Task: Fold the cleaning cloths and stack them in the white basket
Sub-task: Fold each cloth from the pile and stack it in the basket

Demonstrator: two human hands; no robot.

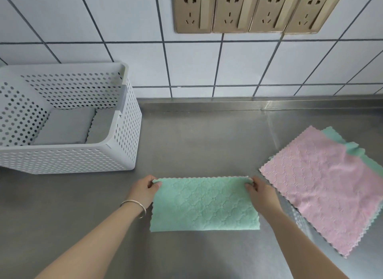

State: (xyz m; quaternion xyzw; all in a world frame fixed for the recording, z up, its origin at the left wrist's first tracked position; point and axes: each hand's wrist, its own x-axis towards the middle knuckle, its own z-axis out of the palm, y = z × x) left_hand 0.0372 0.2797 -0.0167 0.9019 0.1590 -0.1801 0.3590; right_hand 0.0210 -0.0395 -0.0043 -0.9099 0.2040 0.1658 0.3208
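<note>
Green cloth lies at 6 o'clock on the steel counter, looks already folded once into a wide rectangle, scalloped edges along the far side. Left hand pinches its far-left corner, right hand pinches its far-right corner; thumbs on top, other fingers tucked under the edge, so both are closed on fabric, not spread. Bracelet on left wrist.

White basket sits at 10 o'clock against the tiled wall, w/ a grey folded cloth already flat in the bottom. Pink cloth at 3 o'clock, unfolded, lying on at least one more green one peeking out behind it.

Step in hand, I'd judge: squaring up the first fold before the next one. To do it well: keep light tension btwn both corners so the far edge stays straight, check both layers' edges line up, press flat. Then bring one short side over to the other, corners matched, smooth the crease w/ a palm. Aim for roughly the grey one's footprint so it stacks level. Risk: the soft fabric shifts, layers skew if one hand lets go early.
</note>
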